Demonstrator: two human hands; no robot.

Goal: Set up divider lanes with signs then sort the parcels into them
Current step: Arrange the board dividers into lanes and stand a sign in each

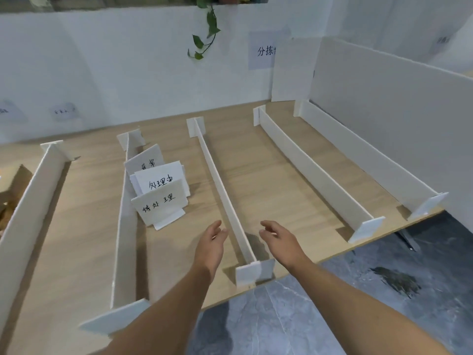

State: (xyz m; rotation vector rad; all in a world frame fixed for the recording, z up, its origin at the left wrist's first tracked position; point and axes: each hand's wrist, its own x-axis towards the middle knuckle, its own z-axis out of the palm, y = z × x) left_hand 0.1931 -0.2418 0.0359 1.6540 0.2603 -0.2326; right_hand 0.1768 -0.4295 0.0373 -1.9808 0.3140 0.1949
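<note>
White foam-board divider strips (pixel 222 193) stand edgewise on the pale wooden desk (pixel 268 180), end feet bracing them into lanes. Handwritten white card signs (pixel 160 198) lean stacked left of the middle strip, apparently awaiting distribution. Left hand (pixel 211 242) and right hand (pixel 279 239) flank that strip's near end, fingers released, empty.

Both bare forearms reach forward, the left coming in from seven o'clock and the right from five o'clock, converging toward twelve. The left hand (pixel 211 242) and right hand (pixel 280 239) sit level, palms turned inward, fingers loosely extended and holding nothing, a gap between them.
</note>
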